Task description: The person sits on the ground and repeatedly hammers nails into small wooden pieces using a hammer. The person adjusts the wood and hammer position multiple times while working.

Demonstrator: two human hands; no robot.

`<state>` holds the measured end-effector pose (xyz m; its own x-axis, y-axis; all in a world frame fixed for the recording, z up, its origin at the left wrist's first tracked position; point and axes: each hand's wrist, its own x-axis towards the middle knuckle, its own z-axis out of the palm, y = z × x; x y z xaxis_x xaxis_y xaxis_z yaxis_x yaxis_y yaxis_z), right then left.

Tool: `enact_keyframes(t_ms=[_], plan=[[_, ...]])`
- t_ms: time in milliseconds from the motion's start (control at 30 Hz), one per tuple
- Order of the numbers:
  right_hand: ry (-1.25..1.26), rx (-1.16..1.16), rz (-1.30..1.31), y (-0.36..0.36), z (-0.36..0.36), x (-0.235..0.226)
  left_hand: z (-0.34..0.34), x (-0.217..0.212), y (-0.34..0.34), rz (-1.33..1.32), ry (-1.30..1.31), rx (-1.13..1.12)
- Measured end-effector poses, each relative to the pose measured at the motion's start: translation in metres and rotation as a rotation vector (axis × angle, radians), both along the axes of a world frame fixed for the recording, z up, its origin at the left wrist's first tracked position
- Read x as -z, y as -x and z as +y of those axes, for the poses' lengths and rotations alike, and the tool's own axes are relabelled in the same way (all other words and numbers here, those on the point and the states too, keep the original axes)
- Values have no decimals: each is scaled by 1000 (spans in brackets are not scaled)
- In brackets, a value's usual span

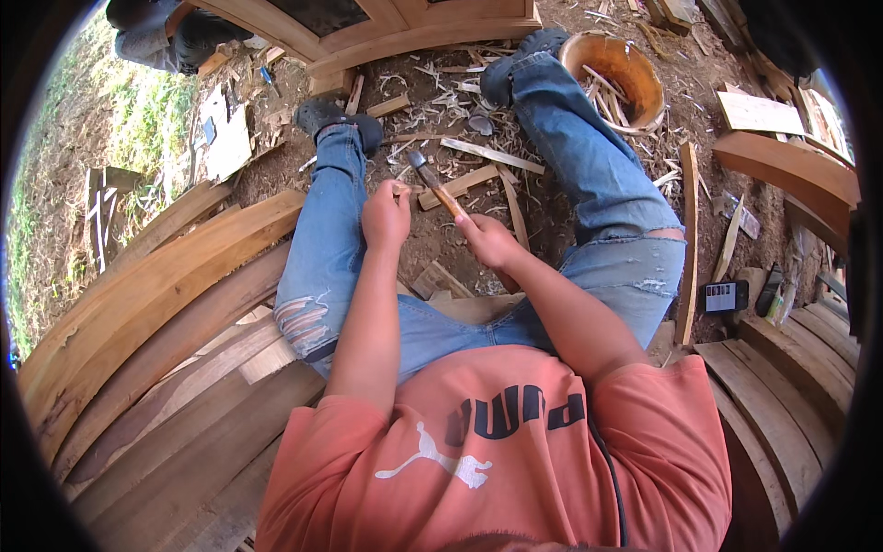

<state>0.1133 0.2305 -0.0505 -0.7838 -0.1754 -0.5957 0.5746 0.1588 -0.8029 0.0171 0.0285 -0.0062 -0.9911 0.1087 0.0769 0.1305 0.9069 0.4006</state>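
Observation:
My left hand is closed in front of my left shin. A short pale piece of wood shows at its fingertips; the rest is hidden by the fingers. To its right, my right hand grips a wooden-handled tool with a dark metal end. The metal end points away from me and to the left, close to the left hand but apart from it. Whether it is a hammer or a blade, I cannot tell. Both hands hang between my knees, above ground strewn with shavings and offcuts.
A round bucket with wood scraps stands by my right foot. Ahead is a wooden panelled frame. Long curved boards are stacked at my left, more boards at my right. A phone lies right; another person is at far left.

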Motion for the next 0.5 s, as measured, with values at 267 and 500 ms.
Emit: enact_keyframes(t_ms=[267, 500], plan=[[-132, -31, 25, 3, 12, -9, 1, -6, -5, -67, 46, 43], [-128, 21, 78, -3, 11, 34, 1, -7, 4, -32, -4, 128]])
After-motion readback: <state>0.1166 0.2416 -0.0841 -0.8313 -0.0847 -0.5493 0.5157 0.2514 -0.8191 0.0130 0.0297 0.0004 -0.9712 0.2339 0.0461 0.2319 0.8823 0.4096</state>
